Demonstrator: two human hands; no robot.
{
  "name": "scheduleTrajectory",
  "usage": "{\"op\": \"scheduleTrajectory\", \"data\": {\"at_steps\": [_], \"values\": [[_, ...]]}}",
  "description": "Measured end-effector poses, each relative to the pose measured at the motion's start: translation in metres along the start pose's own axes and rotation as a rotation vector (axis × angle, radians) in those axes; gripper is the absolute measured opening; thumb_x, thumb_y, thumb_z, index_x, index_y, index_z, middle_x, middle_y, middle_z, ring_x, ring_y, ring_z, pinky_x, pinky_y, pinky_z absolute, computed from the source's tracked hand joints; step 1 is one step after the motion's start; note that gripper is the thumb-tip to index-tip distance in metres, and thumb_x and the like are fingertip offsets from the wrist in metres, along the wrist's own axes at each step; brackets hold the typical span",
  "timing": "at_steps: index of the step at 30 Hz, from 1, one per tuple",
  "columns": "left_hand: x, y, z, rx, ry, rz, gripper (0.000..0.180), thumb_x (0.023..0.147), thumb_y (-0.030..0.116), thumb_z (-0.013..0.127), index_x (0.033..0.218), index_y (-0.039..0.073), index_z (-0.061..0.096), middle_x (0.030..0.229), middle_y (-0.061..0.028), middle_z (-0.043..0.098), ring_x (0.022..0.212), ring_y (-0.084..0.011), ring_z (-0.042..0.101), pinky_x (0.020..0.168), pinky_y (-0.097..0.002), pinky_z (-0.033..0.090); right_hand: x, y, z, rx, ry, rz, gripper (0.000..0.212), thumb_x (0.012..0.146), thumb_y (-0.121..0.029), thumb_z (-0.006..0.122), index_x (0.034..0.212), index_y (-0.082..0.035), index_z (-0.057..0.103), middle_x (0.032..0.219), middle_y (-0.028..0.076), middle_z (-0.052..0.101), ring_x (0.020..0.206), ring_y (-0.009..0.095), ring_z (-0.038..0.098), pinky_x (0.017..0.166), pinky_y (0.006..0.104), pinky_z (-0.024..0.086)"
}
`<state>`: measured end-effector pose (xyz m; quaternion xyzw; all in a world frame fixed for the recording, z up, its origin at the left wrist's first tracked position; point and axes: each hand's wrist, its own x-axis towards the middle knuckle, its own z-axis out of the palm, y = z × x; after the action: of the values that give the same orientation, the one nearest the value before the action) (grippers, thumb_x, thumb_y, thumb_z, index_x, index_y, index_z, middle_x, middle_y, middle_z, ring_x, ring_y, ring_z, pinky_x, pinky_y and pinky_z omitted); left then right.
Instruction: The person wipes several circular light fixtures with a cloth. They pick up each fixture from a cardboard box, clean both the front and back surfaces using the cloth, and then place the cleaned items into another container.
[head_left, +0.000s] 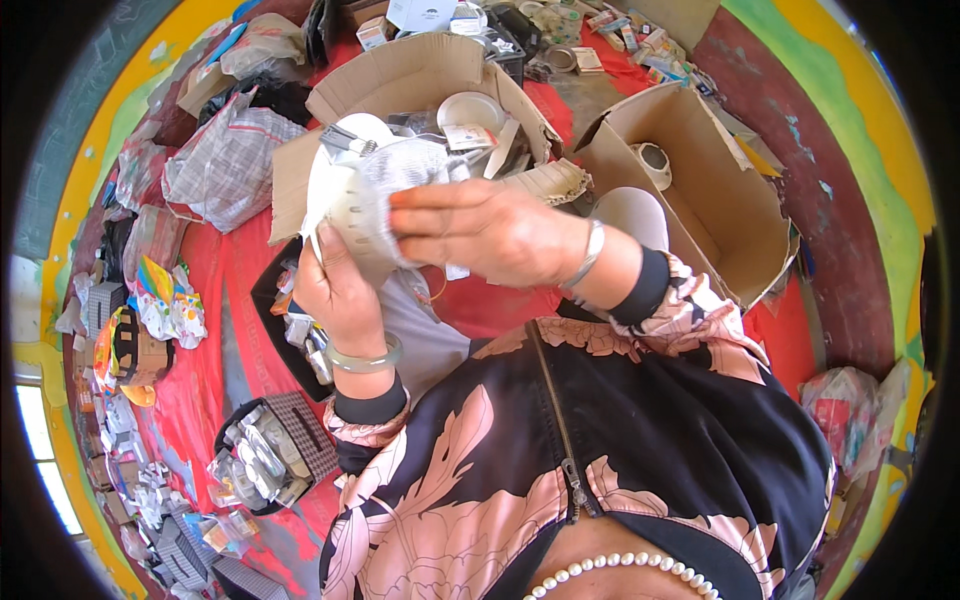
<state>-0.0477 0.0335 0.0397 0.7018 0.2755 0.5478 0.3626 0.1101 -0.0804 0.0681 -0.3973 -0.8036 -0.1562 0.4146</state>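
Observation:
My left hand [343, 290] pinches the lower edge of a cream-white piece [352, 222] with a row of small slots, thumb on the near side. Against its right side lies a grey-white ribbed cloth [412, 165]. My right hand [485, 230] presses that cloth to the piece, its fingers straight and held together. Both hands are raised in front of an open cardboard box [395, 75]. Inside the box are a round white dish [470, 113] and other small items. The right fingertips are partly hidden behind the cloth and slightly blurred.
A second open cardboard box [735, 190] at the right holds a small round roll-like item [652, 165]. At the left stand a checked bag [232, 160] and a checked bin of packaged items [262, 455]. A black crate [290, 325] sits beside my left wrist. Red sheeting [210, 380] covers the floor.

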Motion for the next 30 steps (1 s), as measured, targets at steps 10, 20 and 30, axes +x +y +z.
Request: {"op": "scheduleTrajectory", "data": {"at_steps": [10,20,30], "values": [[0.015,-0.01,-0.009,-0.686,0.018,-0.474,0.035,0.096,0.021,0.045,0.114,-0.007,0.053,0.107,-0.0154,0.061,0.094,-0.0207,0.062,0.081,-0.0339,0.05,-0.014,0.033,-0.066,-0.095,0.509,0.866,0.036,0.082,-0.01,0.058,0.117,-0.004,0.059,0.095,0.011,0.066,0.079,0.014,0.061,0.074,0.0264,0.049],[0.005,-0.003,0.011,-0.853,-0.223,-0.583,0.037,0.096,0.021,0.041,0.119,-0.006,0.05,0.115,-0.0138,0.058,0.1,-0.0214,0.06,0.085,-0.0327,0.048,0.014,0.013,0.002,-0.198,-0.055,0.342,0.053,0.077,-0.022,0.069,0.127,-0.016,0.052,0.133,0.006,0.05,0.129,0.028,0.039,0.106,0.047,0.028],[0.006,-0.006,0.0,-0.823,-0.167,-0.637,0.037,0.096,0.022,0.042,0.119,-0.006,0.05,0.112,-0.0146,0.06,0.1,-0.0213,0.061,0.087,-0.0339,0.049,-0.025,0.051,-0.018,-0.338,-0.055,0.274,0.034,0.072,-0.007,0.066,0.105,-0.008,0.064,0.111,0.009,0.059,0.099,0.029,0.056,0.086,0.0388,0.045]]}}
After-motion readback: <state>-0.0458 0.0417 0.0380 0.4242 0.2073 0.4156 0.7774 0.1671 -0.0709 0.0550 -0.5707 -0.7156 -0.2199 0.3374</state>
